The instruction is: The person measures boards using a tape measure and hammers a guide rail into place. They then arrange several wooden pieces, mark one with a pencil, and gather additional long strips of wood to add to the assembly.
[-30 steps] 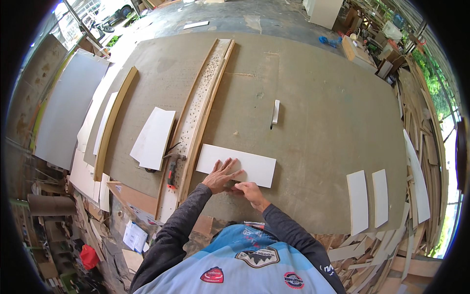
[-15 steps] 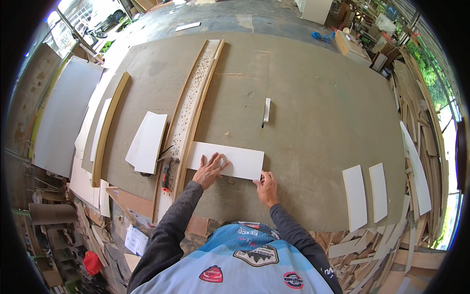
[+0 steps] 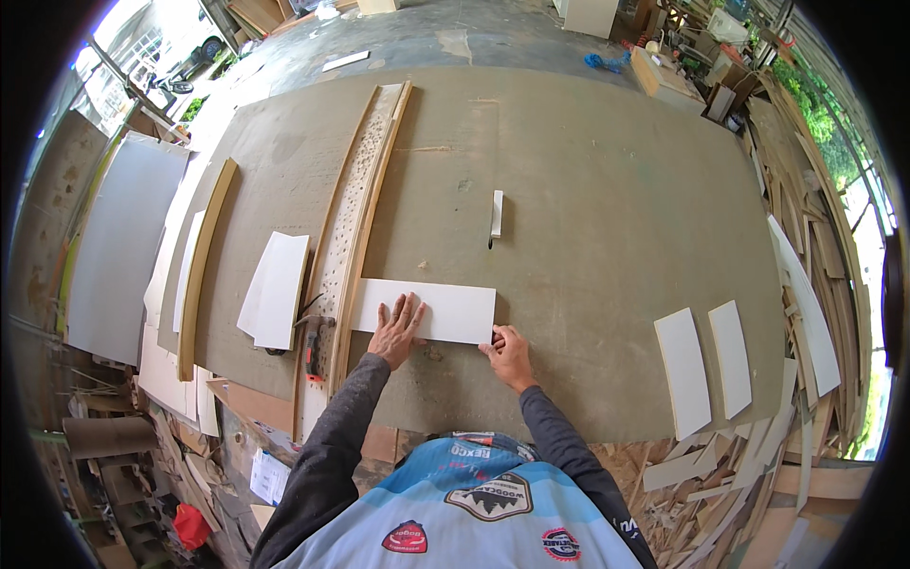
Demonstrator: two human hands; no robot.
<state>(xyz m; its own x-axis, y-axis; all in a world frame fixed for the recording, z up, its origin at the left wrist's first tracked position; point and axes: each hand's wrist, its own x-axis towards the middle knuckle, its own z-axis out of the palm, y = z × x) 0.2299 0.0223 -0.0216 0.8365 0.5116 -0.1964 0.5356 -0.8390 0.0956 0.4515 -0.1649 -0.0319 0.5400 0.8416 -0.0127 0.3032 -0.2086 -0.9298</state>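
A white rectangular board (image 3: pixel 455 311) lies flat on the large table, its left end against the wooden rail of a long strip. My left hand (image 3: pixel 395 334) rests on the board's near left part with fingers spread. At the near right corner my right hand (image 3: pixel 509 357) is closed in a pinch. A small dark bit shows by those fingertips; whether they grip it or the board's edge is hidden. A claw hammer (image 3: pixel 313 351) with a red and black handle lies on the strip, left of my left hand.
The long wooden strip (image 3: pixel 364 180), dotted with holes, runs away across the table (image 3: pixel 607 209). Stacked white boards (image 3: pixel 277 294) lie to its left. A small white piece (image 3: pixel 498 213) lies beyond my board. Two white panels (image 3: pixel 682 370) lie right, near scrap wood (image 3: pixel 701 465).
The whole view has shifted slightly, moving the table's things leftward in the picture. My left hand's fingers point straighter ahead on the board. My right hand stays at the same corner.
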